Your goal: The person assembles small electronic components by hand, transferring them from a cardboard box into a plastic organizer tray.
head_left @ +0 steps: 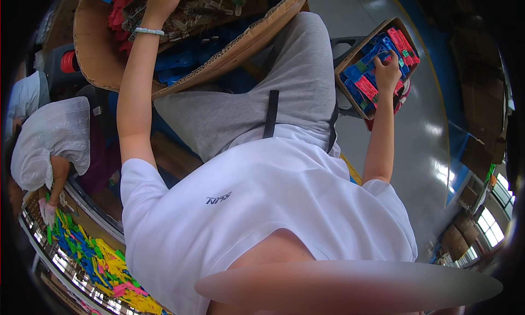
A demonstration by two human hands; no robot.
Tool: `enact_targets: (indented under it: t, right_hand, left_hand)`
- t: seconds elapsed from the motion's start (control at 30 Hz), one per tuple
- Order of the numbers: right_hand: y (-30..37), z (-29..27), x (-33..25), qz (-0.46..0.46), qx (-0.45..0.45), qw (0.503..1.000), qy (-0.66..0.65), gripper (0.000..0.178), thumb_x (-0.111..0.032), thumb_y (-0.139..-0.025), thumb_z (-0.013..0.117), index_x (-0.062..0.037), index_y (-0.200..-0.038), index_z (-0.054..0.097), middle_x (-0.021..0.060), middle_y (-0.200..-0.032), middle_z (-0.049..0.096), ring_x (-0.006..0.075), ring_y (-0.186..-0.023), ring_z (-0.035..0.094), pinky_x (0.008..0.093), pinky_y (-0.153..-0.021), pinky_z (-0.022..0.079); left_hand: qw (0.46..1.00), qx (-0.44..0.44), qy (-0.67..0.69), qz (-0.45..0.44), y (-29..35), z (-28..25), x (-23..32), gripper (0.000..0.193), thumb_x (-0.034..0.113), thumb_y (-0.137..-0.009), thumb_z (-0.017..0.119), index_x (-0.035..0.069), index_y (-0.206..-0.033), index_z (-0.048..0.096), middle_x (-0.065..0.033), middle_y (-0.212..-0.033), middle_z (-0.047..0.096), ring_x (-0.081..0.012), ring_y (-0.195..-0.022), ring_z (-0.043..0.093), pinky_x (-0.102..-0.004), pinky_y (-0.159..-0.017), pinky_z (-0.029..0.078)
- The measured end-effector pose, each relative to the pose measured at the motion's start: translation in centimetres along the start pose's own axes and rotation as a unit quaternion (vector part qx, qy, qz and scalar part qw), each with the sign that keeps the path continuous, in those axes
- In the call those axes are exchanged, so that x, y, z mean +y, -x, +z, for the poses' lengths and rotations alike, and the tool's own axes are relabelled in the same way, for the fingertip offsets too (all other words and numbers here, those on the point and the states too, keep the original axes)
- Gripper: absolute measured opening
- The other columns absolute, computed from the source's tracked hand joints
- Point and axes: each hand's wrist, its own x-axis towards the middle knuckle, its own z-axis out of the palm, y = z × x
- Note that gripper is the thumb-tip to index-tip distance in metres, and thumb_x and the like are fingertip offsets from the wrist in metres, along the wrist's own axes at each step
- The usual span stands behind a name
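My left hand (pixel 163 0) is at the top edge, above a large open cardboard box (pixel 235 54) by my legs. Its fingers are curled closed, and whatever they hold is hidden. Inside that box are clear and greenish plastic pieces (pixel 205 10), with red-pink pieces (pixel 117 17) and blue pieces (pixel 178 63) around them. On the right, my right hand (pixel 387 73) reaches over a smaller cardboard box (pixel 350 99) of blue and pink plastic pieces (pixel 404 44). Its thumb and forefinger are spread apart above a blue piece (pixel 389 46), touching it or just over it.
The small box rests on a dark seat or stool (pixel 343 46) beside my leg. At left another person in white (pixel 52 143) bends over a bin of yellow, blue, green and pink plastic pieces (pixel 104 266). Stacked cartons (pixel 481 107) stand at far right.
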Motion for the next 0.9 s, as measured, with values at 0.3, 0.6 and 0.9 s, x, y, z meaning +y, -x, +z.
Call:
enact_targets:
  t: [0.3,0.6,0.9]
  right_hand:
    - [-2.4,6.0,0.0,-0.095,-0.139,0.940,0.295,0.025,-0.026,-0.083,0.066,-0.0020,-0.091,0.067,0.0237,-0.097,0.068,0.0428,-0.093,0.066,0.0510,-0.078,0.054]
    - [-2.9,2.7,-0.5,-0.125,-0.061,0.986,0.088,0.033,-0.023,-0.088,0.061,-0.0013,-0.112,0.066,0.0154,-0.083,0.071,0.0330,-0.079,0.068,0.0423,-0.073,0.052]
    - [2.4,1.5,-3.7,-0.175,-0.061,0.981,-0.056,0.021,-0.013,-0.091,0.063,0.0015,-0.105,0.068,0.0098,-0.073,0.069,0.0157,-0.062,0.066,0.0287,-0.057,0.051]
  left_hand:
    - [0.998,-0.021,-0.049,-0.030,-0.2,-0.3,0.6,0.039,0.014,-0.097,0.055,0.002,-0.133,0.047,-0.0093,-0.094,0.067,-0.0147,-0.082,0.064,-0.0285,-0.076,0.052]
    - [0.892,-0.246,-0.375,0.064,-1.0,3.0,-8.6,0.036,0.010,-0.086,0.061,0.001,-0.120,0.053,-0.0206,-0.099,0.066,-0.0352,-0.092,0.067,-0.0416,-0.079,0.053]
    - [0.753,-0.489,-0.426,-0.113,3.1,14.4,-15.2,0.028,0.012,-0.083,0.059,-0.002,-0.107,0.065,-0.0268,-0.105,0.066,-0.0388,-0.099,0.065,-0.0467,-0.083,0.053]
